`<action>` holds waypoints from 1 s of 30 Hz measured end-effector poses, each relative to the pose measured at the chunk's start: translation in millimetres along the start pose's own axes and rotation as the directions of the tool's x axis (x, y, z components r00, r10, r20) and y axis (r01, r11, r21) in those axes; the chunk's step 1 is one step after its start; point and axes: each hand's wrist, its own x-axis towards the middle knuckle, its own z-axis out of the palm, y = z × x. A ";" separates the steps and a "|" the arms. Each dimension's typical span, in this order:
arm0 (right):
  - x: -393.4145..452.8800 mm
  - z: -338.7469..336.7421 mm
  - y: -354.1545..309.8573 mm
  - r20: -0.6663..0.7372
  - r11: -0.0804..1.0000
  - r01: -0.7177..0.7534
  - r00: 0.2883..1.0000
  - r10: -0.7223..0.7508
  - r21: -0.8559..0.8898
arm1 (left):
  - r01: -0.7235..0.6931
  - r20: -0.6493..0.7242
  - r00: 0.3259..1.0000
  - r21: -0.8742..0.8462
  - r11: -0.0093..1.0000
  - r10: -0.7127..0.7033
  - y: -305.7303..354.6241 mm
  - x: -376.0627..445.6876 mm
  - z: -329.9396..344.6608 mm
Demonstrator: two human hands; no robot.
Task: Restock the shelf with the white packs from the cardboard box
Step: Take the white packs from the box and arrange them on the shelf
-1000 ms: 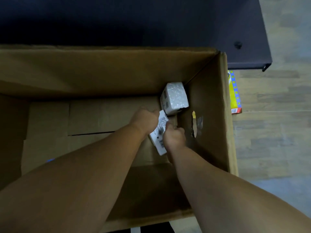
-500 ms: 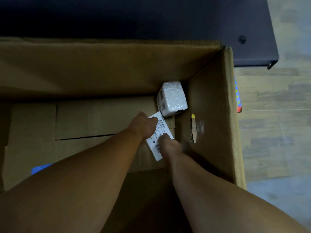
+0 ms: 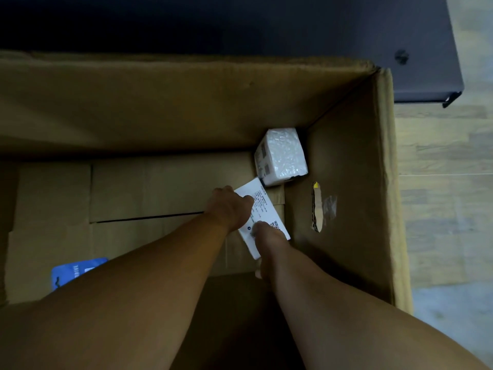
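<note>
Both my arms reach down into a deep cardboard box (image 3: pixel 346 161). On its floor near the right wall lies a flat white pack (image 3: pixel 262 206) with printed text and a code. My left hand (image 3: pixel 229 206) grips the pack's left edge, fingers curled over it. My right hand (image 3: pixel 266 241) holds the near end of the same pack. A second white pack (image 3: pixel 281 156), wrapped in shiny plastic, stands in the far right corner of the box, just beyond the held one.
A blue packet (image 3: pixel 77 271) lies on the box floor at the left, partly under my left arm. The box's right wall has a torn hole (image 3: pixel 317 209). A dark shelf base (image 3: pixel 400 36) runs behind the box, with wooden floor (image 3: pixel 448 182) to the right.
The white pack has turned flatter, its printed face now up, and both hands have shifted slightly lower on it. The camera has moved closer to the box.
</note>
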 end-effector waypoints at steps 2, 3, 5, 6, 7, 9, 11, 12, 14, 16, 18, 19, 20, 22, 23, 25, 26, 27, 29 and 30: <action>-1.3 -0.8 3.2 0.005 1.000 -0.015 1.000 0.015 0.010 | 0.016 0.001 1.000 -0.001 1.000 -0.016 -7.9 0.5 0.8; 0.7 -0.3 4.7 0.015 1.000 -0.016 1.000 0.016 0.012 | 0.016 0.004 1.000 -0.014 1.000 -0.016 -11.9 -0.4 0.6; 3.6 1.4 7.7 0.036 1.000 -0.003 0.999 0.002 0.010 | 0.028 0.008 1.000 -0.079 0.996 -0.028 -21.9 -1.5 0.3; 4.0 2.3 8.3 0.019 1.000 -0.001 1.000 0.001 0.025 | 0.041 0.009 0.999 -0.123 0.992 -0.040 -26.2 -2.5 -0.9; 5.6 3.8 8.9 0.003 0.999 -0.001 1.000 0.001 0.051 | 0.050 0.002 0.999 -0.155 0.987 -0.050 -29.7 -3.8 -2.9; 1.6 3.9 8.7 -0.017 0.996 0.016 1.000 -0.015 0.086 | 0.055 -0.020 0.998 -0.178 0.982 -0.060 -35.5 -6.3 -7.9; -3.6 2.9 6.7 -0.050 0.990 0.060 0.997 -0.054 0.130 | 0.049 -0.057 0.997 -0.174 0.983 -0.060 -38.7 -9.2 -14.9; -7.2 1.9 5.9 -0.067 0.986 0.088 0.995 -0.079 0.140 | 0.044 -0.071 0.996 -0.180 0.983 -0.058 -39.8 -11.7 -18.8; -15.7 1.3 4.7 -0.122 0.974 0.160 0.983 -0.141 0.160 | 0.048 -0.097 0.993 -0.210 0.976 -0.069 -41.1 -19.4 -26.8; -26.0 -1.0 2.1 -0.161 0.955 0.227 0.967 -0.198 0.193 | 0.054 -0.131 0.987 -0.285 0.957 -0.095 -44.5 -28.3 -34.6; -41.7 -4.9 -2.5 -0.151 0.928 0.295 0.952 -0.266 0.227 | 0.036 -0.191 0.975 -0.361 0.932 -0.112 -48.2 -37.7 -42.9; -46.3 -7.9 -4.9 -0.136 0.914 0.322 0.945 -0.296 0.247 | 0.023 -0.222 0.968 -0.400 0.916 -0.121 -48.6 -41.6 -46.1; -55.0 -11.5 -7.9 -0.114 0.904 0.346 0.938 -0.328 0.251 | 0.010 -0.250 0.959 -0.438 0.899 -0.132 -47.2 -47.3 -51.0; -72.3 -16.8 -12.5 -0.077 0.883 0.403 0.915 -0.397 0.239 | -0.020 -0.295 0.944 -0.504 0.863 -0.150 -42.9 -58.7 -61.1; -80.0 -18.0 -14.3 -0.076 0.867 0.442 0.896 -0.437 0.230 | -0.038 -0.311 0.938 -0.533 0.845 -0.154 -40.2 -64.8 -66.7; -97.9 -19.6 -18.0 -0.053 0.834 0.512 0.857 -0.513 0.205 | -0.070 -0.334 0.929 -0.586 0.807 -0.161 -33.2 -79.3 -79.0; -106.0 -20.4 -19.6 -0.045 0.821 0.539 0.840 -0.541 0.189 | -0.087 -0.345 0.924 -0.607 0.790 -0.163 -30.3 -86.5 -85.0; -112.7 -21.2 -21.5 -0.041 0.806 0.569 0.820 -0.570 0.166 | -0.103 -0.355 0.920 -0.625 0.774 -0.164 -27.9 -93.3 -90.8; -130.6 -23.7 -25.9 -0.034 0.770 0.625 0.779 -0.626 0.126 | -0.134 -0.378 0.910 -0.660 0.740 -0.172 -22.5 -109.5 -103.4; -139.4 -24.9 -28.8 -0.043 0.749 0.653 0.756 -0.653 0.108 | -0.155 -0.394 0.902 -0.674 0.722 -0.175 -19.5 -118.7 -109.9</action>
